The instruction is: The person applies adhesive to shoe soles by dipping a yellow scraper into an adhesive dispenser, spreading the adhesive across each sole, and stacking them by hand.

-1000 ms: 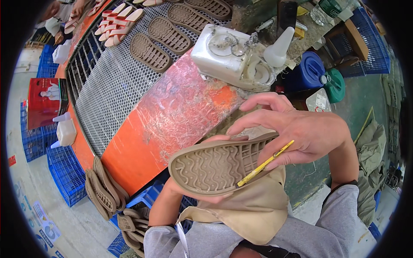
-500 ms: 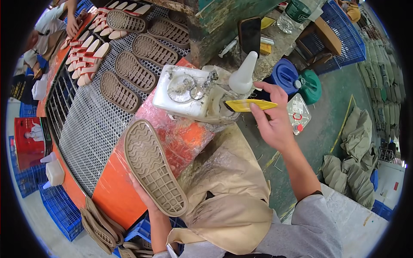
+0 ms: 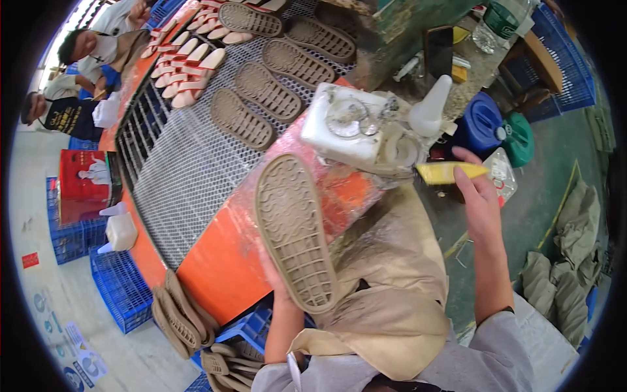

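from the head view i see my left hand [image 3: 277, 277] grasping a tan shoe sole [image 3: 295, 232] from underneath, tread side up, the sole running lengthwise from the plastic-wrapped near edge of the orange table [image 3: 222, 268] back toward my lap; most of the hand is hidden beneath the sole's heel end, so only its fingers at the left edge show. my right hand [image 3: 480, 199] is clenched on a yellow brush [image 3: 450, 172], the brush jutting left from the fingers and lying just beside a white glue tub [image 3: 349, 127] that sits at the table's right end. a white squeeze bottle [image 3: 431, 111] stands right behind the brush, with a blue jug [image 3: 482, 121] and a green container [image 3: 519, 137] on the floor to its right. a tan apron [image 3: 392, 287] covers my lap below the sole. farther up the table, a wire mesh belt [image 3: 189, 170] carries more tan soles [image 3: 264, 91] in a slanted row, and red-and-white sandals [image 3: 189, 68] lie toward its far left corner. a stack of soles [image 3: 179, 313] rests on a blue crate [image 3: 121, 287] by the table's near left corner. other workers [image 3: 85, 72] sit at the far left.
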`<action>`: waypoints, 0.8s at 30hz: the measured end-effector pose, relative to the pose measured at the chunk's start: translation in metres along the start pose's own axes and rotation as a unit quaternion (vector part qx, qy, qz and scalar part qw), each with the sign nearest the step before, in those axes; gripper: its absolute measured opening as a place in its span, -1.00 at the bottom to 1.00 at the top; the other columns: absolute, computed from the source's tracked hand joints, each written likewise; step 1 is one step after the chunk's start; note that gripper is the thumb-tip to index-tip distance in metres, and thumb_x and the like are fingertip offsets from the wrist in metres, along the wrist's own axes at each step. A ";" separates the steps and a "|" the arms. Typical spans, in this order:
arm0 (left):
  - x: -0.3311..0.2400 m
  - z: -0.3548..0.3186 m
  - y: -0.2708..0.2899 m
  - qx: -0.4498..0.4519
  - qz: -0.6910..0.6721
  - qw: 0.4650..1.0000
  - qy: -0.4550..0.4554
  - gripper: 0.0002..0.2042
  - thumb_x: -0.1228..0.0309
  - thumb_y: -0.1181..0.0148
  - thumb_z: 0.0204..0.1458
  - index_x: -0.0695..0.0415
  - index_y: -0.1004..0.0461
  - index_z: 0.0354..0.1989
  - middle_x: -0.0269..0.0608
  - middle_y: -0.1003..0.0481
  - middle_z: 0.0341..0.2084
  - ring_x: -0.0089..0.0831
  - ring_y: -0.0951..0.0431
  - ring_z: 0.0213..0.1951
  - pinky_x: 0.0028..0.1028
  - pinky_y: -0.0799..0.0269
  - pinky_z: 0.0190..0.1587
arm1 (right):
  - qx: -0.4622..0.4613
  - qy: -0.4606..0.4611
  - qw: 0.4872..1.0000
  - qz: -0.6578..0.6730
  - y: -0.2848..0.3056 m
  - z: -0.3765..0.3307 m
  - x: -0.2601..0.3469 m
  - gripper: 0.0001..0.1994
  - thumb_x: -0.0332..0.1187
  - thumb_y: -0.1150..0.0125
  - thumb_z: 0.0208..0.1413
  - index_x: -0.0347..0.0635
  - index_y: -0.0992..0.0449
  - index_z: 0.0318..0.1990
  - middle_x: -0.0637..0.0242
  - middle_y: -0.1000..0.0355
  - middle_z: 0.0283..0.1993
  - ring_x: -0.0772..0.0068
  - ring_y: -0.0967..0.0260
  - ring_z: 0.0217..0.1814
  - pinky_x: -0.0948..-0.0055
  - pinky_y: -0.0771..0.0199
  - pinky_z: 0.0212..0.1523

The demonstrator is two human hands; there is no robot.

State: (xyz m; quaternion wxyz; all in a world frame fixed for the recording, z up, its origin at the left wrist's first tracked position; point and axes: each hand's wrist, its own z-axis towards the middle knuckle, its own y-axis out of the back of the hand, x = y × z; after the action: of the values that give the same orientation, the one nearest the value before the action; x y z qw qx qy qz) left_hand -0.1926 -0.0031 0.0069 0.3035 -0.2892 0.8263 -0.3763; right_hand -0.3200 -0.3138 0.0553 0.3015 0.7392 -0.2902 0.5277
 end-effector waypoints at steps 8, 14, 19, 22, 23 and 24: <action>0.016 -0.015 -0.012 0.163 0.113 0.980 0.006 -0.31 -0.16 0.34 0.42 0.02 -0.16 0.55 -0.08 -0.41 0.36 -0.13 -0.52 0.25 -0.06 -0.52 0.25 | 0.251 0.070 0.962 0.086 -0.078 -0.079 0.011 -0.85 -0.48 -0.12 0.33 -0.25 -0.64 -0.21 0.07 -0.04 0.62 0.21 -0.05 0.53 0.29 -0.08 0.39; 0.023 -0.029 -0.011 0.036 0.242 0.969 -0.033 -0.32 -0.19 0.34 0.41 -0.04 -0.15 0.55 -0.14 -0.39 0.39 -0.18 -0.52 0.26 -0.14 -0.51 0.28 | 0.191 0.195 0.962 0.010 -0.113 -0.082 0.005 -0.86 -0.45 -0.18 0.31 -0.23 -0.66 -0.13 0.04 -0.15 0.56 0.04 0.01 0.54 0.07 0.12 0.54; 0.025 -0.029 -0.016 0.032 0.234 0.970 -0.054 -0.33 -0.15 0.40 0.43 -0.01 -0.16 0.55 -0.11 -0.42 0.36 -0.18 -0.55 0.23 -0.15 -0.51 0.26 | 0.200 0.201 0.959 -0.013 -0.108 -0.097 0.010 -0.85 -0.42 -0.19 0.32 -0.23 -0.66 -0.11 0.03 -0.16 0.54 0.03 -0.01 0.52 0.06 0.09 0.52; 0.027 -0.027 -0.024 0.072 0.224 0.970 -0.059 -0.33 -0.14 0.42 0.44 0.02 -0.16 0.54 -0.08 -0.44 0.34 -0.17 -0.57 0.20 -0.16 -0.53 0.23 | 0.203 0.190 0.961 -0.012 -0.101 -0.110 0.010 -0.85 -0.42 -0.19 0.32 -0.23 -0.66 -0.11 0.02 -0.17 0.53 0.02 -0.01 0.51 0.04 0.08 0.52; 0.027 -0.025 -0.026 0.111 0.214 0.969 -0.057 -0.33 -0.14 0.42 0.44 0.02 -0.16 0.54 -0.06 -0.45 0.33 -0.17 -0.59 0.17 -0.15 -0.55 0.21 | 0.203 0.179 0.963 -0.003 -0.099 -0.116 0.010 -0.85 -0.41 -0.19 0.32 -0.22 -0.66 -0.11 0.01 -0.17 0.53 0.01 -0.01 0.51 0.03 0.08 0.51; 0.028 -0.024 -0.029 0.150 0.205 0.966 -0.054 -0.33 -0.14 0.42 0.44 0.02 -0.16 0.54 -0.05 -0.46 0.32 -0.16 -0.61 0.15 -0.15 -0.57 0.18 | 0.203 0.169 0.965 0.006 -0.096 -0.121 0.009 -0.85 -0.41 -0.18 0.32 -0.22 -0.66 -0.11 0.01 -0.18 0.53 0.01 -0.01 0.51 0.02 0.08 0.51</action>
State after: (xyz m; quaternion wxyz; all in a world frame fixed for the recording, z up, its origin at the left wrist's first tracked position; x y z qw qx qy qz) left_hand -0.2207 -0.0277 0.0346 0.4583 -0.0848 0.7843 -0.4095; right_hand -0.3191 -0.1610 0.0819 0.1867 0.6830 -0.1269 0.6947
